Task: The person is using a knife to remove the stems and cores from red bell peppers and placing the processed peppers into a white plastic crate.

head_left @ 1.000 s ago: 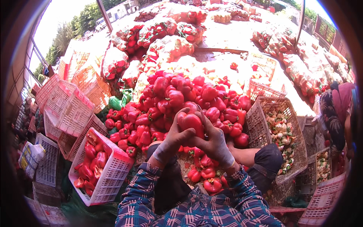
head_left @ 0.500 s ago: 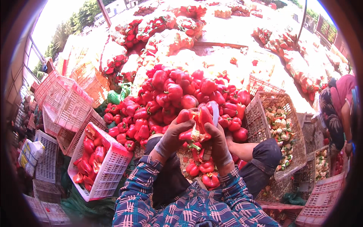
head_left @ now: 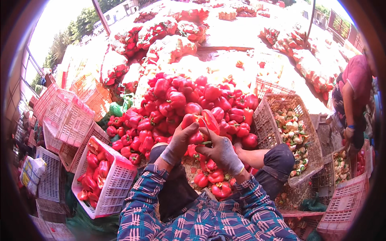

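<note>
A red bell pepper [head_left: 210, 121], cut open into parts, is held up in front of the heap. My left hand [head_left: 179, 143], in a dirty glove, is closed around its left part. My right hand [head_left: 222, 153], also gloved, is closed beside the right part, fingers bent inward. A green stem [head_left: 206, 142] shows between the hands. The knife in my right hand is mostly hidden now; its pale blade shows plainly only in the earlier picture. Below the hands, several red peppers [head_left: 216, 176] lie between my legs, and a large heap of red peppers [head_left: 173, 100] rises just beyond.
At left, a tilted white-pink crate [head_left: 116, 182] holds opened red peppers, with stacked crates [head_left: 72, 116] behind. At right, a crate [head_left: 263, 126] contains cut pepper cores [head_left: 295, 138]. Another person [head_left: 354, 92] bends over at far right. Filled sacks [head_left: 173, 48] stand beyond the heap.
The right hand has turned inward and moved left toward the left hand. The pale blade that stood up beside it is no longer plain, and the whitish core is mostly covered.
</note>
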Demonstrator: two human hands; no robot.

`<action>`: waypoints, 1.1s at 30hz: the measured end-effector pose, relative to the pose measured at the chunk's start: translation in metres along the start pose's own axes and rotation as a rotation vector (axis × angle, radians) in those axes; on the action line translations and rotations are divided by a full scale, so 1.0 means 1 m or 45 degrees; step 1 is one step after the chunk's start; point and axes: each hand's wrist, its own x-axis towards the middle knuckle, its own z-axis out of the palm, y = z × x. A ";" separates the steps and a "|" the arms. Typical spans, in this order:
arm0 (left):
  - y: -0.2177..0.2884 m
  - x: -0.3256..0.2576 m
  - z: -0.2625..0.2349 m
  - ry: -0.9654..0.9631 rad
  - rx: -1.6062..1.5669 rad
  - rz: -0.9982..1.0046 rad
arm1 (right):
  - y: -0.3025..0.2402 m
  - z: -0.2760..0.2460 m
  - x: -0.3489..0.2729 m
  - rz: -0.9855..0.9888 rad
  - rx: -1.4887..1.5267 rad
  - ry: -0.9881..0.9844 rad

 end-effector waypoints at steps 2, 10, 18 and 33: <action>-0.002 0.004 0.000 -0.035 0.123 -0.013 | 0.006 0.002 0.005 0.018 0.142 0.023; -0.013 0.007 -0.012 0.184 0.440 0.119 | -0.008 0.006 0.007 0.183 0.564 -0.143; 0.009 0.029 -0.016 0.496 0.056 0.370 | -0.007 0.010 -0.029 0.500 1.367 0.136; 0.173 -0.262 -0.344 2.044 2.598 0.563 | 0.140 -0.217 -0.047 0.907 -1.058 0.904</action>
